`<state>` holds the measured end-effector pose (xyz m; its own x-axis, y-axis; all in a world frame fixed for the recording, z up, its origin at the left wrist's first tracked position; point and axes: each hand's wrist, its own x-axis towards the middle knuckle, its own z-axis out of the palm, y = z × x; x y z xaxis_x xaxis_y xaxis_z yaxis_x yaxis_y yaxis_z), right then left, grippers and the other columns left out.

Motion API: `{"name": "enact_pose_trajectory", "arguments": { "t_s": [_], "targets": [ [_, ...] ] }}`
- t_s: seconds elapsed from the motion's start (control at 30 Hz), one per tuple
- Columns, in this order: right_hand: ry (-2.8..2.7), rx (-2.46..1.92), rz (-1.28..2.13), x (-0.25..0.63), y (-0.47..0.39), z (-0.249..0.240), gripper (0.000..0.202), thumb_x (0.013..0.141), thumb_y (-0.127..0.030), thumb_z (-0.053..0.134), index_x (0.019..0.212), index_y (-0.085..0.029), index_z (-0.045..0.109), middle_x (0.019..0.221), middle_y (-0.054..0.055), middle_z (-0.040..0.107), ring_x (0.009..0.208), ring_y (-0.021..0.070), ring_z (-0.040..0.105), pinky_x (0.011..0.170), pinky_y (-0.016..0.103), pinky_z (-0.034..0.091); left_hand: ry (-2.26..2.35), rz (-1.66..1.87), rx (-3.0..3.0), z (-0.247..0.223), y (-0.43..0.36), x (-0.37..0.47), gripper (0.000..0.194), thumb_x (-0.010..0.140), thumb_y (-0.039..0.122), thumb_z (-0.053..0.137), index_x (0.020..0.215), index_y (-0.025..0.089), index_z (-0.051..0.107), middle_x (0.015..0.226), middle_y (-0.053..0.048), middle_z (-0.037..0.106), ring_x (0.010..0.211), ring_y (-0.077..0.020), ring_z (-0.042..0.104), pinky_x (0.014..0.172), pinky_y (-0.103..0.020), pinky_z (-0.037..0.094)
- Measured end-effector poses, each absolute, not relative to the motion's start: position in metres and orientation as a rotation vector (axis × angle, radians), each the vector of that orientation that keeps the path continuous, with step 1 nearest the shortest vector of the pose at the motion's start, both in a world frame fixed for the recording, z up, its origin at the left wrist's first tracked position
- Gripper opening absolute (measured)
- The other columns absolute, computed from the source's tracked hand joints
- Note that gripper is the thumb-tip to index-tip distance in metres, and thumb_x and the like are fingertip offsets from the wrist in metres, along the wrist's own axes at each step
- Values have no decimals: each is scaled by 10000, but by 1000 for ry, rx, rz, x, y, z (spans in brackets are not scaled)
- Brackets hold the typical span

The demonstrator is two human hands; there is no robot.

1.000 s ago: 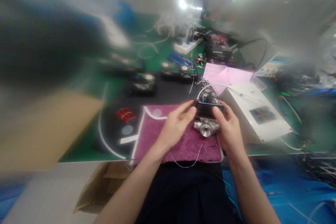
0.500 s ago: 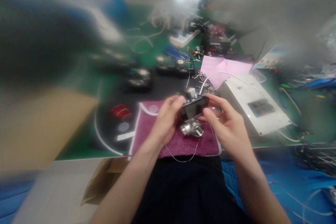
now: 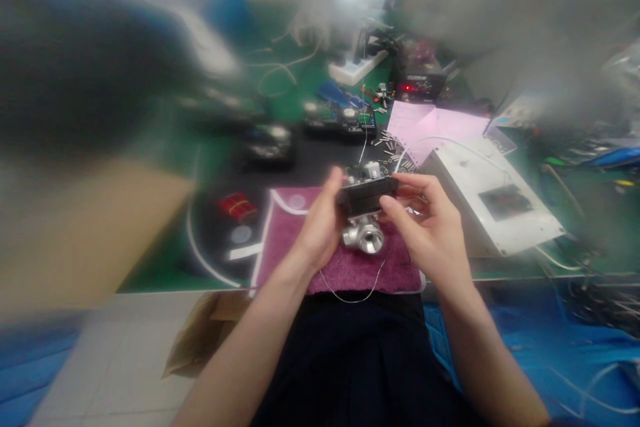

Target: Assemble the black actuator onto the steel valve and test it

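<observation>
A black box-shaped device (image 3: 369, 196) is held between my two hands above a purple cloth (image 3: 350, 273). Below it sits a silvery metal valve body (image 3: 366, 236) with a round opening facing me. On the device's left side, my left hand (image 3: 323, 223) is closed, its thumb along the edge. The thumb and fingers of my right hand (image 3: 430, 220) pinch its right end. White and metal parts (image 3: 371, 170) stick up from the top of the device. A thin wire (image 3: 350, 300) loops over the cloth's front edge.
To the right lies a white panel box (image 3: 505, 200), with pink papers (image 3: 435, 127) behind it. Small metal pins (image 3: 395, 150) are scattered past the device. Black modules (image 3: 360, 121) stand further back. A red bundle (image 3: 238, 207) lies left of the cloth. A power strip (image 3: 357, 68) is behind.
The device has been tilted and levelled in my hands, and the valve opening now faces me more directly. The whole view has shifted slightly. Both hands keep their hold.
</observation>
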<state>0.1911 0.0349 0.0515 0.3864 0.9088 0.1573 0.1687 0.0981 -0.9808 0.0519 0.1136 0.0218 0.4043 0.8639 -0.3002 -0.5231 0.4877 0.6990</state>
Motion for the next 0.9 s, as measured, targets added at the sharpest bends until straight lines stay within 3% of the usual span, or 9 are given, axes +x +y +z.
{"name": "enact_pose_trajectory", "arguments": {
  "t_s": [0.9],
  "targets": [
    [-1045, -1413, 719, 196, 28, 47, 411, 893, -403, 787, 1253, -278, 632, 1081, 32, 673, 899, 179, 727, 777, 363, 671, 665, 932, 600, 27, 109, 51, 470, 938, 599, 674, 1126, 175, 757, 1158, -82, 793, 1190, -296, 700, 1063, -393, 519]
  ]
}}
